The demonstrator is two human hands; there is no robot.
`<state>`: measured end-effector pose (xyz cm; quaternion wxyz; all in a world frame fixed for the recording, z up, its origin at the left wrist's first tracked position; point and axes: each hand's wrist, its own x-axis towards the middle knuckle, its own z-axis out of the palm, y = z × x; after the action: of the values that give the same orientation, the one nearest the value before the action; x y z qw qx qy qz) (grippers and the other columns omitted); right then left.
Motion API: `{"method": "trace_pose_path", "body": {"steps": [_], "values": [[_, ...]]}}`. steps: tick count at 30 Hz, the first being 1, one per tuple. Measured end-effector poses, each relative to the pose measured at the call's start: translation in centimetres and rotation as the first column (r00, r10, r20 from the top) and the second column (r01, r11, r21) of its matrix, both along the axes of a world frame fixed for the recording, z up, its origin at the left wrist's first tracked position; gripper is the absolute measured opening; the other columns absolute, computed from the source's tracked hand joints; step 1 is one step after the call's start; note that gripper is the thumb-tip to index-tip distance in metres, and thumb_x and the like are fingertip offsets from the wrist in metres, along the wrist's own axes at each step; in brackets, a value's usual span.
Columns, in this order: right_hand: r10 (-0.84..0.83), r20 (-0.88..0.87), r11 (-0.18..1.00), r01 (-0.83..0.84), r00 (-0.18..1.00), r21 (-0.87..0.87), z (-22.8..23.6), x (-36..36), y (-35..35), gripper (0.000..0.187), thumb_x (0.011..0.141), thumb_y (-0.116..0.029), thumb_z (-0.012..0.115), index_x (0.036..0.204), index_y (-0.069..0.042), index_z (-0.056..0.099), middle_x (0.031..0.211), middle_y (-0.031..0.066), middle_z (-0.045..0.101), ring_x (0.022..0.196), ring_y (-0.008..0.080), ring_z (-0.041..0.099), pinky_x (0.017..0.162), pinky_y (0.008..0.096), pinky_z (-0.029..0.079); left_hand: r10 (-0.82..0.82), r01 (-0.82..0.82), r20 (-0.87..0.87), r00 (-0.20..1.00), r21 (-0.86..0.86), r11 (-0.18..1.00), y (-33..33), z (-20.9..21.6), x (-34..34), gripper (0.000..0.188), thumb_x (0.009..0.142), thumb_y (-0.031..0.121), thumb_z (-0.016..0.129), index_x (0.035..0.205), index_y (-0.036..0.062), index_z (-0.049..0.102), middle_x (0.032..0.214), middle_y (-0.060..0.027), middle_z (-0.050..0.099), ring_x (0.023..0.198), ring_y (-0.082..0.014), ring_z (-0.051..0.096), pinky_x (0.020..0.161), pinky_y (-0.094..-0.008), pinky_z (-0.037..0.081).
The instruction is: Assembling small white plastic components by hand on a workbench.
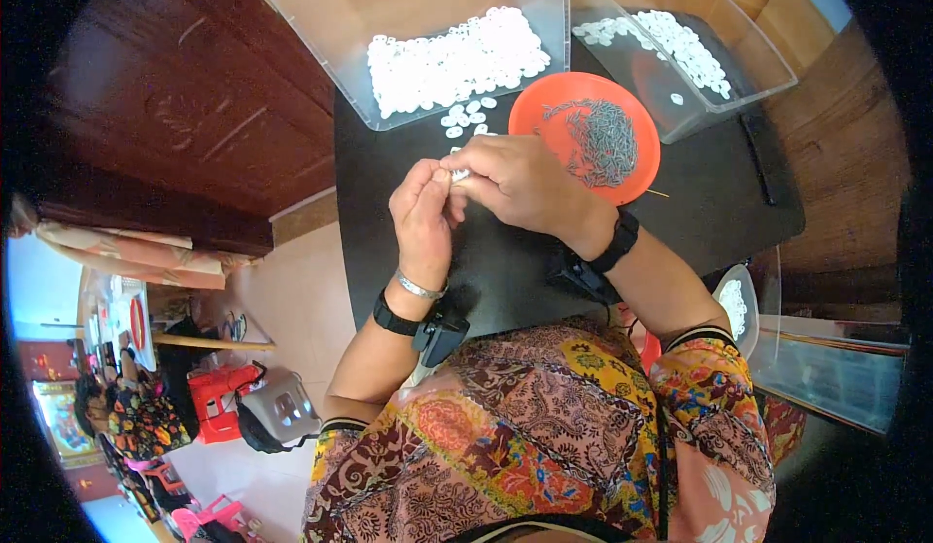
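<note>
Both of my hands meet over the dark table, fingertips closed together around a small white plastic piece (461, 175). My left hand (424, 211) pinches it from the left, and my right hand (515, 179) grips it from the right; the fingers cover most of it. Just beyond them, several loose white oval pieces with holes (465, 116) lie on the table. To the right of my right hand sits a round orange-red plate (641, 176) that holds a heap of grey screws (604, 145). Whether a screw is also between my fingers is hidden.
A clear plastic bin (364, 106) with many white pieces stands at the far side, and another clear bin (748, 98) is at the far right. A black strip (758, 159) lies along the table's right part. At lower right is a small tub of white pieces (733, 308).
</note>
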<state>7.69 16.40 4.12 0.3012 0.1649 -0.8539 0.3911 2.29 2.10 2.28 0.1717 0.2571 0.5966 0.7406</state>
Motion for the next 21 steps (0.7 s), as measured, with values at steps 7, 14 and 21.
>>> {"method": "trace_pose_path", "body": {"steps": [7, 14, 21], "values": [[0.004, -0.036, 0.999, -0.006, 0.999, -0.040, -0.6, -0.4, 0.2, 0.021, 0.077, -0.010, 0.067, 0.096, -0.003, 0.063, 0.078, 0.0087, 0.063, 0.069, 0.0205, 0.062, 0.059, 0.0294, 0.048, 0.069, -0.067, -0.040, 0.997, 0.041, 0.997, 0.5, -0.3, -0.1, 0.021, 0.093, 0.018, 0.046, 0.083, 0.0034, 0.056, 0.063, 0.0025, 0.049, 0.054, -0.0037, 0.042, 0.048, -0.0182, 0.032], [0.107, 0.084, 0.933, -0.071, 0.991, -0.353, -1.2, -0.5, -0.2, 0.026, 0.076, -0.008, 0.068, 0.099, 0.001, 0.059, 0.076, 0.0089, 0.065, 0.065, 0.0132, 0.064, 0.059, 0.0258, 0.050, 0.138, -0.133, -0.062, 0.988, 0.081, 0.988, 0.5, -0.7, -0.3, 0.019, 0.092, 0.018, 0.048, 0.080, 0.0046, 0.054, 0.064, 0.0039, 0.048, 0.055, -0.0032, 0.040, 0.048, -0.0186, 0.031], [0.033, 0.162, 0.968, 0.009, 0.986, -0.250, -1.1, -0.4, -0.1, 0.024, 0.076, -0.006, 0.070, 0.098, 0.000, 0.062, 0.076, 0.0057, 0.064, 0.070, 0.0101, 0.063, 0.063, 0.0226, 0.050, 0.108, -0.102, -0.106, 0.989, 0.058, 0.993, 0.4, -0.5, -0.4, 0.021, 0.092, 0.019, 0.047, 0.078, 0.0049, 0.053, 0.062, 0.0030, 0.047, 0.054, -0.0037, 0.040, 0.047, -0.0188, 0.030]]}}
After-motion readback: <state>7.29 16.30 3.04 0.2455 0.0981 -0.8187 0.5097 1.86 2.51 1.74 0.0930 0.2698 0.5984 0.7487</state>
